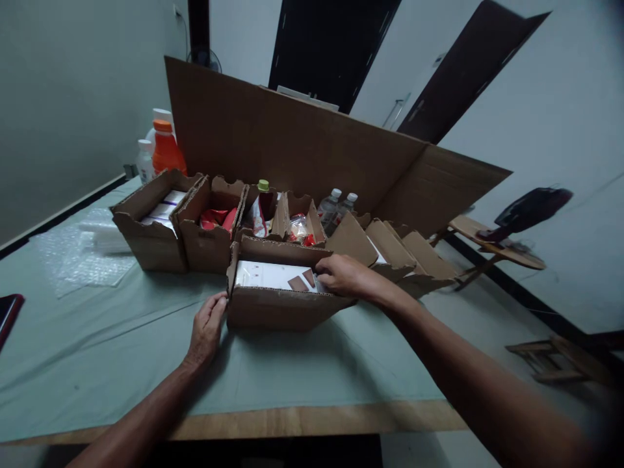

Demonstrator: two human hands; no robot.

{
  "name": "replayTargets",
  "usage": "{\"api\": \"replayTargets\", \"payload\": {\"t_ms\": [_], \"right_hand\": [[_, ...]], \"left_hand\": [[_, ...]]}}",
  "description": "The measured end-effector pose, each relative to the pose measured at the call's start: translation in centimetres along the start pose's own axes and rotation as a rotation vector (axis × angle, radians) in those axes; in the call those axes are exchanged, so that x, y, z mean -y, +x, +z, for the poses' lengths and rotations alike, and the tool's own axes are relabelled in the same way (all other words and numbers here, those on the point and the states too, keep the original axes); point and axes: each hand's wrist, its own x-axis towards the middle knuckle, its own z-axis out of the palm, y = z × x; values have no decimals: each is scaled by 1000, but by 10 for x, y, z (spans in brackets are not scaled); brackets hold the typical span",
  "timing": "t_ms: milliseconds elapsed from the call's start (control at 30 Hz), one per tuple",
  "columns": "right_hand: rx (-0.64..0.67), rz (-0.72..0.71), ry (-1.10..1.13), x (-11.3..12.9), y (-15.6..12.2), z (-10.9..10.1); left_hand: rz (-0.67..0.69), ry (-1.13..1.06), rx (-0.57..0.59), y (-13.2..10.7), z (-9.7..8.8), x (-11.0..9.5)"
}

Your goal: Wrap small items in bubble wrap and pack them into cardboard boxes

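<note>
In front of me stands an open cardboard box [277, 311], long side toward me. A flat white carton [263, 274] with brown printed shapes lies inside it. My left hand [208, 327] is at the box's left end, fingers and thumb together against its corner edge. My right hand [341, 274] reaches over the box's right part. Its fingers curl down at the right end of the white carton; their tips are partly hidden, so I cannot tell exactly what they grip.
Behind stand cardboard bins: one with white cartons [166, 211], one with red packets [218, 219], others with mixed packages. Several more bins [390, 244] stand at right. Bottles [168, 153], bubble wrap [80, 250] and a phone-like object [8, 318] are at left. A cardboard panel [292, 140] rises behind.
</note>
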Motion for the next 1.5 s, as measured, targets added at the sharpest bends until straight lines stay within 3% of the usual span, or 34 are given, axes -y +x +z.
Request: {"api": "replayTargets", "payload": {"t_ms": [133, 233, 300, 400, 500, 567, 700, 800, 900, 967, 1033, 1133, 1233, 1367, 1433, 1500], "right_hand": [[-425, 55, 234, -31, -63, -2], [-607, 148, 503, -48, -102, 33], [-576, 169, 633, -47, -107, 67], [-488, 121, 713, -27, -85, 112], [-498, 155, 749, -7, -59, 133], [-522, 180, 778, -5, -58, 136], [-625, 212, 819, -30, -108, 145], [-721, 296, 805, -45, -158, 156], [-704, 257, 849, -24, -174, 160], [-668, 132, 909, 3, -160, 153], [-645, 11, 922, 24, -133, 139], [-640, 9, 888, 19, -103, 119], [-650, 145, 845, -21, -113, 126], [-680, 352, 814, -69, -173, 178], [-701, 385, 863, -80, -203, 210], [-721, 372, 952, -87, -223, 235]], "left_hand": [[41, 34, -60, -1, -8, -10], [59, 51, -61, -11, -18, -23], [52, 48, -20, -19, -21, -30], [61, -36, 64, -26, -16, -39], [61, -94, 133, -27, 2, -46], [68, -80, 169, -32, 16, -52], [70, -91, 262, -69, 33, -62], [61, -102, 357, -109, 25, -63], [0, -51, 272, -126, -4, -63], [5, -4, 134, -118, -23, -69], [92, 49, 6, -102, -29, -81], [217, 74, -60, -87, -5, -94], [173, 20, 106, -98, 37, -84], [92, -29, 378, -114, 80, -53], [119, 34, 456, -110, 85, -39], [147, 129, 461, -104, 78, -31]]}}
